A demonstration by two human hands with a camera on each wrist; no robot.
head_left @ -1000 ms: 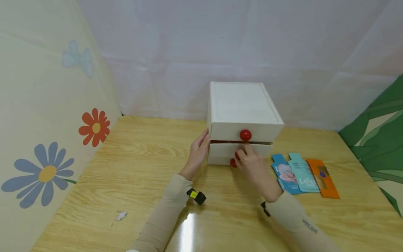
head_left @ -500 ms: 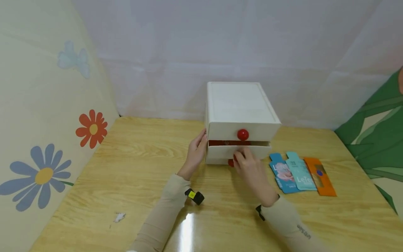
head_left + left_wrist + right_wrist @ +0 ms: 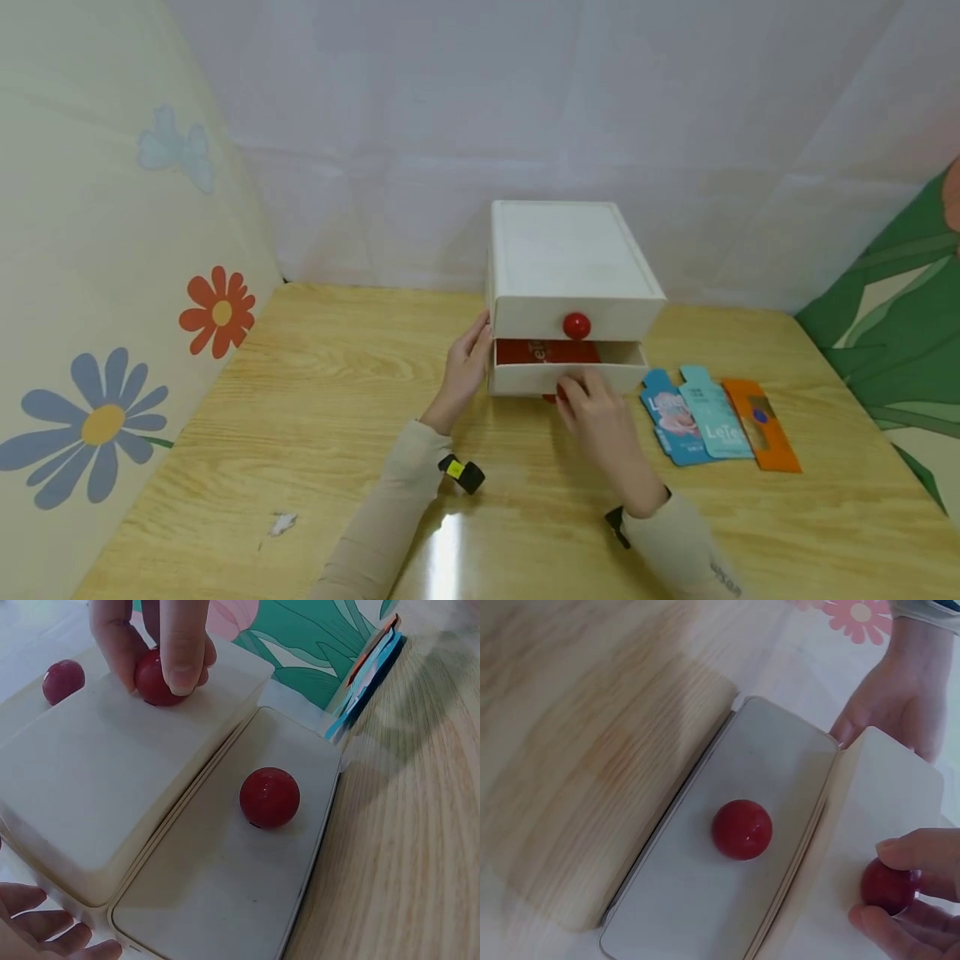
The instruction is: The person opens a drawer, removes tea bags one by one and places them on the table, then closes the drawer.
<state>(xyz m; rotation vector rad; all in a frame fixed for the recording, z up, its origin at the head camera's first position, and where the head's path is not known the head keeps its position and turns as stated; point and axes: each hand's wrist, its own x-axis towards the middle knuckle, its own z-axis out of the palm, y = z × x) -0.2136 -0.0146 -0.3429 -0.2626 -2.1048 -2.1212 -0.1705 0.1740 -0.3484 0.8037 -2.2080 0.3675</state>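
Right of centre on the light wooden table [image 3: 360,375], a boxy white cabinet [image 3: 562,250] has its middle drawer [image 3: 525,380] partway out; the others look closed. The right hand [image 3: 603,421] pinches that drawer's round red knob [image 3: 889,889]; the left hand [image 3: 459,379] rests unclenched against the cabinet's left side. The far end of a red lettered packet [image 3: 551,352] inside is hidden.

We can read "LeTe" on the teal packet [image 3: 716,408]; letters on the blue packet [image 3: 675,423], red packet [image 3: 558,352] and right sleeve [image 3: 678,537] look blurry.
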